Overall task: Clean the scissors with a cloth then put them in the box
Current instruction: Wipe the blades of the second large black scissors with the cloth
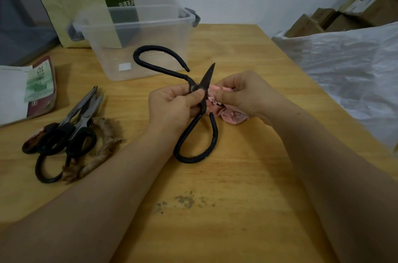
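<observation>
With the left hand (172, 103) pinching the black scissors (199, 99) at the pivot, just in front of the clear box (137, 40), the right hand (241, 92) should keep its closed fingers (221, 97) bunching the pink cloth (228, 112) against the blade's flat, wiping away from the edge.

Wood, metal, cloth and plastic

The desk (247, 64) is smooth yellow wood with a scuffed grey patch. The big scissors (201, 99) are dark, dull metal with matt black handles. The cloth (230, 115) is soft, pink and crumpled. The box (137, 43) is clear, shiny plastic. The spare scissors (84, 112) have shiny metal blades.
</observation>
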A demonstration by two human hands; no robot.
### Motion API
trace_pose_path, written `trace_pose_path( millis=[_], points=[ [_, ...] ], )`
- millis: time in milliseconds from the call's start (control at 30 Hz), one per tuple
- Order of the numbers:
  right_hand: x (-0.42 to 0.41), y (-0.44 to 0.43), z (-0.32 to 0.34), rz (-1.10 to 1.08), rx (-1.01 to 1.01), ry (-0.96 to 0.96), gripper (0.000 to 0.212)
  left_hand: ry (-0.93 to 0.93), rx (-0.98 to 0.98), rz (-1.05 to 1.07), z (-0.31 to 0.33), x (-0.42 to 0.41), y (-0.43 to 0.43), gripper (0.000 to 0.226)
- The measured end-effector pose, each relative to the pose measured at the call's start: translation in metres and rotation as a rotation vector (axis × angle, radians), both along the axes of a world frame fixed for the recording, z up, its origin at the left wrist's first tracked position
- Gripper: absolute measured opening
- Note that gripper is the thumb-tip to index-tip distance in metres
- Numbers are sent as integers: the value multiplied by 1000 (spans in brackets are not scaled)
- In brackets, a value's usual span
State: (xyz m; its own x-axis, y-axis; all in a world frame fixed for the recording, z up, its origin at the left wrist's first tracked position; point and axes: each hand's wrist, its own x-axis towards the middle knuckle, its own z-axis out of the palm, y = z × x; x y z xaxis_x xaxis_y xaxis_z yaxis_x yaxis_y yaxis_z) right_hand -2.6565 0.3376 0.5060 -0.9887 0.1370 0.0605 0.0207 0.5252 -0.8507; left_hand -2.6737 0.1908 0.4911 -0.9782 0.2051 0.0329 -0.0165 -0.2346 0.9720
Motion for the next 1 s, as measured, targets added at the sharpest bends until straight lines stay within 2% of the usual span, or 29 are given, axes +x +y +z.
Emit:
trace_pose_path(
  millis=[167,300,367,533,633,733,833,900,1000],
  points=[
    [3,11,2,-7,57,-31,9,-3,21,21,3,-2,-5,15],
    [3,6,2,-69,-210,47,15,36,21,-8,2,0,-5,17],
    [2,-2,1,-79,-261,93,14,41,-9,-13,2,2,-2,14],
    [5,-3,5,8,-119,23,9,4,-10,18,3,1,-4,12],
    [7,7,5,-29,-70,-38,9,-6,11,28,4,0,-7,11],
    [8,6,4,-73,-164,1,8,15,15,27,4,0,-8,15],
    [7,-5,5,-61,-419,55,13,26,9,-3,4,2,-4,14],
    [7,-9,6,-37,-406,49,12,30,-6,-7,3,3,-2,13],
    [9,-4,9,-12,-307,-60,13,-9,26,18,5,1,-6,8]
  ],
)
